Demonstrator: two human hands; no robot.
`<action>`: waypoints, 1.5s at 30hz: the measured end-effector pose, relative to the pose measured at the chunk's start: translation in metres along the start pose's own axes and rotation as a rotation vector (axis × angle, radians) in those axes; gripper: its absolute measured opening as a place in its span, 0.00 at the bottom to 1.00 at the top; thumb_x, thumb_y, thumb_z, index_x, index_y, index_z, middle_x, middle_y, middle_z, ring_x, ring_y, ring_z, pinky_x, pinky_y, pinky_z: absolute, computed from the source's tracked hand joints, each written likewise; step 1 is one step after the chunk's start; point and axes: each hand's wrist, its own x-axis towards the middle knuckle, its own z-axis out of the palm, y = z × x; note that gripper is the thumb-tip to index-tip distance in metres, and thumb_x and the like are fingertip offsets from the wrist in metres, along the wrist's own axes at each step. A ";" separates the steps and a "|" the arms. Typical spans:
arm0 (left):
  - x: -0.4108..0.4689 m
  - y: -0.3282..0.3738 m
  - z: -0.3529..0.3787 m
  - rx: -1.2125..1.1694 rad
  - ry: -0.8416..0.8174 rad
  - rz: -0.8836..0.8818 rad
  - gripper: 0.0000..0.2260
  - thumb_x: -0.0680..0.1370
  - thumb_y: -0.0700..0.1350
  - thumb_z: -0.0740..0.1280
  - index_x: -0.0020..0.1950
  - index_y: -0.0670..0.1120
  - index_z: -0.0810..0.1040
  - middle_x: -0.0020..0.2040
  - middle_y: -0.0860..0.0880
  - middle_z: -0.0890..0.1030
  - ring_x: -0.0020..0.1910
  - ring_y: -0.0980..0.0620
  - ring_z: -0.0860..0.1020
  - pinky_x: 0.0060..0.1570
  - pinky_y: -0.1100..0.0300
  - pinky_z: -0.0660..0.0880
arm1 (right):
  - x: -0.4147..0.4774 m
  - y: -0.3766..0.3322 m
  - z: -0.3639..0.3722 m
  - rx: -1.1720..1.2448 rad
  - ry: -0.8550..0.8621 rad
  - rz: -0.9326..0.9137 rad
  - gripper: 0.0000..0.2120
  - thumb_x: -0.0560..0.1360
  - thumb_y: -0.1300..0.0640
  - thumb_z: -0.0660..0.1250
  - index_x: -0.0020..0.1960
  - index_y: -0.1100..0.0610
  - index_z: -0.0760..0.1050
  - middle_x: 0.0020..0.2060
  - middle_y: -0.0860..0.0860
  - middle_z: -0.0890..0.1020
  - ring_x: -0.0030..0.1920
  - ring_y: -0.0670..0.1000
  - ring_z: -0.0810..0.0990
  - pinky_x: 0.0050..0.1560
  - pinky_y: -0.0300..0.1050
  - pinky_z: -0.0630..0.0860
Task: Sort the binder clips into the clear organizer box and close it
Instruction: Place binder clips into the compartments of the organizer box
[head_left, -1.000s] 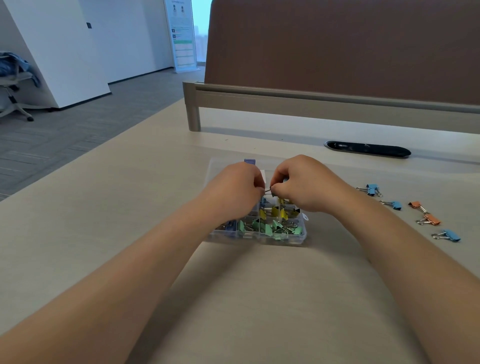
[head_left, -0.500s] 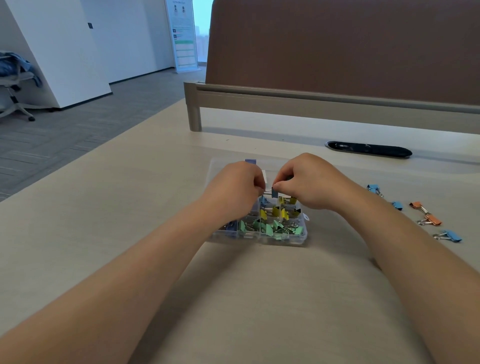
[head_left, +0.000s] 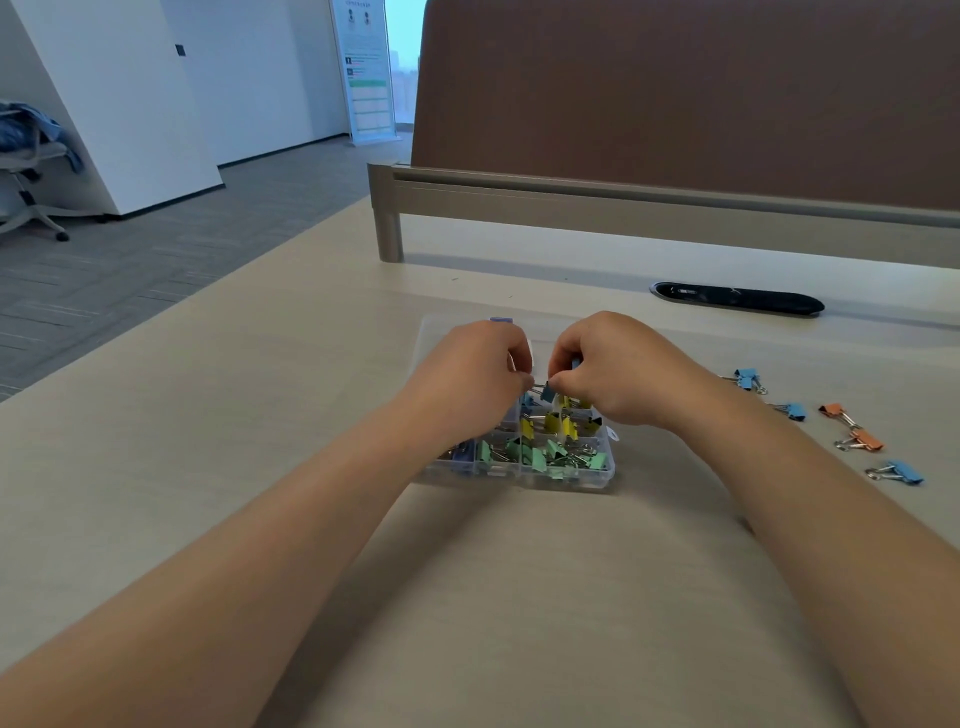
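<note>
Both hands, left and right, pinch one small blue metal binder clip over the clear plastic organizer box on the beige worktop. Lowering it squarely into the blue compartment, clear of the yellow clips, would serve best; five loose clips wait far right.

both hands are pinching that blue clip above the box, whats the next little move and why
Probably lower the small blue binder clip into the clear plastic organizer box and release: left hand and right hand pinch it just above the compartments.
</note>
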 end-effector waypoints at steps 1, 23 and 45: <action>0.000 0.000 0.000 0.016 -0.017 -0.004 0.02 0.77 0.46 0.68 0.44 0.51 0.77 0.37 0.56 0.74 0.37 0.55 0.73 0.35 0.63 0.68 | 0.000 0.000 0.001 -0.001 0.000 0.004 0.05 0.75 0.59 0.69 0.42 0.53 0.81 0.39 0.48 0.82 0.39 0.47 0.79 0.34 0.39 0.72; -0.004 0.012 0.000 0.204 -0.059 0.023 0.11 0.79 0.40 0.63 0.54 0.49 0.84 0.50 0.47 0.82 0.46 0.49 0.79 0.48 0.57 0.78 | 0.001 -0.004 0.005 -0.022 0.012 0.021 0.08 0.75 0.61 0.68 0.39 0.50 0.79 0.39 0.49 0.83 0.39 0.47 0.80 0.32 0.37 0.69; -0.009 0.034 -0.019 0.039 0.004 0.102 0.08 0.79 0.48 0.62 0.47 0.49 0.80 0.41 0.53 0.80 0.39 0.55 0.76 0.38 0.60 0.74 | -0.031 0.009 -0.045 0.029 -0.002 0.059 0.08 0.78 0.59 0.64 0.53 0.52 0.80 0.42 0.44 0.78 0.42 0.45 0.77 0.41 0.38 0.71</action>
